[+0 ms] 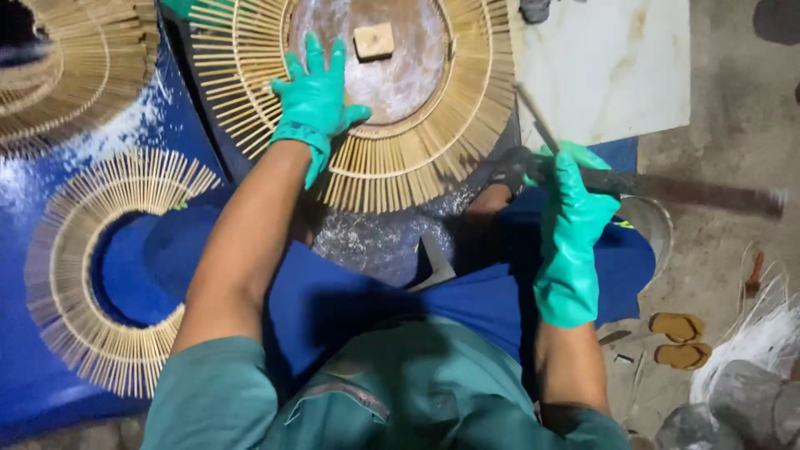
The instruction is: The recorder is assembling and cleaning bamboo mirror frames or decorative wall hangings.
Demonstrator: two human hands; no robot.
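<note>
Under the person's knees, on a blue sheet (33, 367), lies the work. The left hand (315, 96), in a green glove, rests flat on a round sunburst frame of thin bamboo sticks (417, 142) — its fingers are spread wide and press on the inner ring, holding nothing. Inside this frame a dusty round board (400, 75) shows, with a small wooden block (374, 40) lying on it. The right hand (575, 200), also in a green glove, is closed around the handle of a long dark blade (700, 190), which points away to the right, above the floor. A thin stick (535, 117) rises at a slant just beside this hand; I cannot tell if the fingers grip it too. Left of the person, a second sunburst frame (75, 275) lies flat on the blue sheet, and a third one (75, 67) is near the top left corner. A pale slab (617, 67) lies behind the right hand, and a pair of sandals (679, 340) stands on the floor at the right.
</note>
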